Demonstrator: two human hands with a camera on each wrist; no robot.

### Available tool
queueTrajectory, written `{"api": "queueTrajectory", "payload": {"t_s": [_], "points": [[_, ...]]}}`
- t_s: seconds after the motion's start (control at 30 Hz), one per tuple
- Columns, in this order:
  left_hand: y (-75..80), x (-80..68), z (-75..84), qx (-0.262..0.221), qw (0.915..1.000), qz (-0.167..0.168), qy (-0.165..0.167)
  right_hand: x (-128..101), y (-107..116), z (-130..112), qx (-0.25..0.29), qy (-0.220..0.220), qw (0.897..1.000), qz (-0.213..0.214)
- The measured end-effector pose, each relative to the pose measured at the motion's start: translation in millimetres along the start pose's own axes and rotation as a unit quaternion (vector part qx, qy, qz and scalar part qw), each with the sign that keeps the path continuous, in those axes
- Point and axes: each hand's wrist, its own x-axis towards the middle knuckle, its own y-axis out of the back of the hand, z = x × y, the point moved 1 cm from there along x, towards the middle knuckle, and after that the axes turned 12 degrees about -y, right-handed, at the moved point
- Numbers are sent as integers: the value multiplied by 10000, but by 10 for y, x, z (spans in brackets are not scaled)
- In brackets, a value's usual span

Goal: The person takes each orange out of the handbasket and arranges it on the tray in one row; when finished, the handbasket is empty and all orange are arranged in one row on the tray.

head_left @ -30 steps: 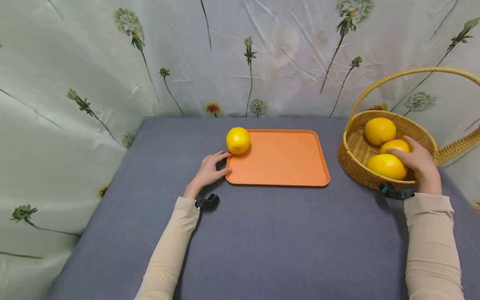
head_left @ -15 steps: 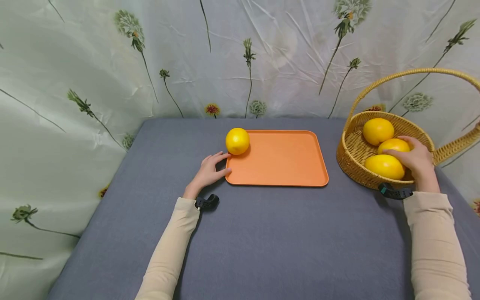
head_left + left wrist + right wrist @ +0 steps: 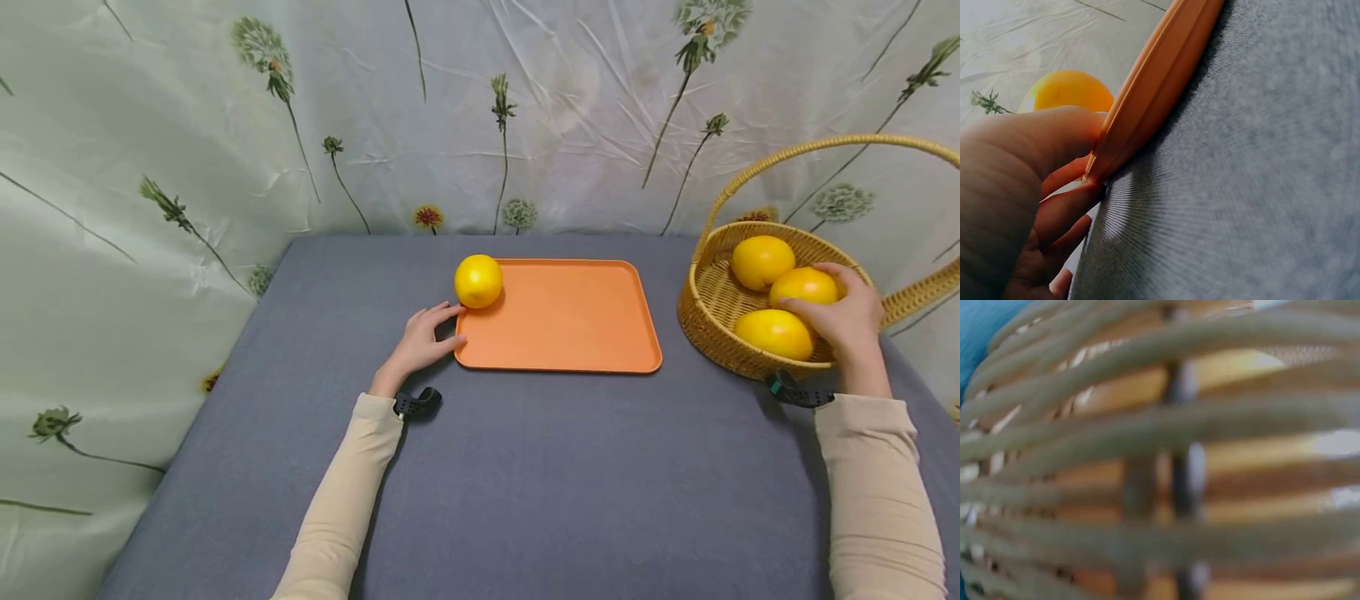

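Orange tray (image 3: 570, 321); yellow fruit (image 3: 478, 281); grey tablecloth (image 3: 525, 483); floral backdrop (image 3: 225, 125).

Staged home-style tabletop set. Grey cloth-covered table (image 3: 525, 467); creased flower-printed sheet (image 3: 225, 125) hung behind and at both sides as backdrop; orange tray (image 3: 570, 325); wicker basket (image 3: 712, 321) of yellow fruit (image 3: 761, 260).

We saw a table (image 3: 525, 483) covered in grey cloth. An orange tray (image 3: 570, 321) lay flat on it toward twelve o'clock, and a wicker basket (image 3: 720, 325) stood on it at about two o'clock, near the tray but apart from it.
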Motion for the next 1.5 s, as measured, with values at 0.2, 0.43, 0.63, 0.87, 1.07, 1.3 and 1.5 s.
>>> {"api": "queueTrajectory", "payload": {"t_s": [0.2,0.43,0.63,0.87,1.07,1.3,1.5], "points": [[-2,-4,2,-58,10000,79,-16,-52,43,-27,189,23,9997,121],[-5,-21,-3,-35,10000,1,50,-158,88,-95,496,-197,9984,174],[12,1,3,-60,9999,91,-20,-268,116,-207,868,-112,9956,333],[16,5,21,-53,10000,27,21,-408,108,-309,1098,121,9931,384],[13,-1,31,-63,10000,13,54,-534,-3,-389,1583,426,9846,601],[25,5,51,-59,10000,42,10,-638,-66,-495,1868,833,9772,571],[17,-11,38,-39,10000,48,-17,-691,-151,-556,1984,1149,9722,465]]}}
